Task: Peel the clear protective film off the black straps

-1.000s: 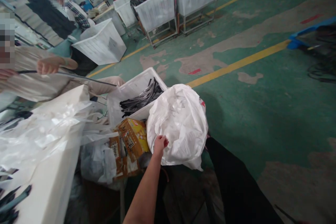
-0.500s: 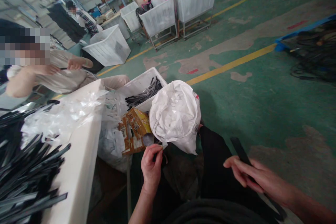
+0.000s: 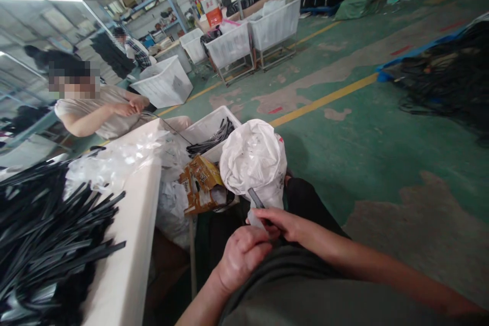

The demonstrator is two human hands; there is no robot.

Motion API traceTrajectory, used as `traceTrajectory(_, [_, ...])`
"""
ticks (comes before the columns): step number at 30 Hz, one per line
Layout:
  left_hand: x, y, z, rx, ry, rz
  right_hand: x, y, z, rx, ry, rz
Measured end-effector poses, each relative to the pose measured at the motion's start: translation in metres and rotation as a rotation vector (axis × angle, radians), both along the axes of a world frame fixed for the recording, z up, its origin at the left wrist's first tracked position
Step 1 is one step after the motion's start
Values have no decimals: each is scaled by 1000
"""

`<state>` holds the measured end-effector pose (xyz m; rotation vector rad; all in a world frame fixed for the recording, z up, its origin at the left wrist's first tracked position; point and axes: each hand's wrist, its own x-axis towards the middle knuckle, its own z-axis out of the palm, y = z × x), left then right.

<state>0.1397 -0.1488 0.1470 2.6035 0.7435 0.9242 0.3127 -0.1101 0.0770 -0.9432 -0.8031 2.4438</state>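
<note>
On this green workshop floor (image 3: 321, 147), worktop (image 3: 133, 234) left of the sack (image 3: 250, 158), my right hand (image 3: 280, 221) grips a dark strip (image 3: 255, 197) nearer me, long axis slanting forward-left, my left hand's (image 3: 244, 252) hold unclear.

The bench (image 3: 128, 260) fills nine to ten o'clock, with a heap of strips (image 3: 46, 229) on it and plastic bags (image 3: 118, 160) just past the heap. The sack (image 3: 250, 155) is at twelve; the carton (image 3: 200, 178) sits at eleven, between bench and sack. Behind the carton is a bin (image 3: 196, 126) holding more strips (image 3: 216, 137). A person (image 3: 116, 114) is at half past ten, across the bench. Carts (image 3: 231, 48) stand far off at twelve, a loaded tray (image 3: 386, 70) at two.
</note>
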Motion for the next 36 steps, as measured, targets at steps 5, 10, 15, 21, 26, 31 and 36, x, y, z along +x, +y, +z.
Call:
traceTrajectory(5, [4,-26,-6,-28,-50,8,12,-1,15,149,-61,-122])
traceTrajectory(10, [8,-40,-24,-413,-387,335,30,6,34,339,-176,-235])
traceTrajectory(15, [20,-20,-12,-1172,-482,384,33,9,53,555,-242,-194])
traceTrajectory(21, [24,-2,-8,-1565,-458,275,33,16,58,843,-414,-163])
traceTrajectory(26, [21,8,-18,-1682,-592,301,33,18,58,1032,-582,-129])
traceTrajectory(31, [23,17,-24,-1961,-744,356,31,17,59,1128,-677,-89])
traceTrajectory(36, [30,8,-36,-1956,-866,392,32,17,55,1146,-689,-70])
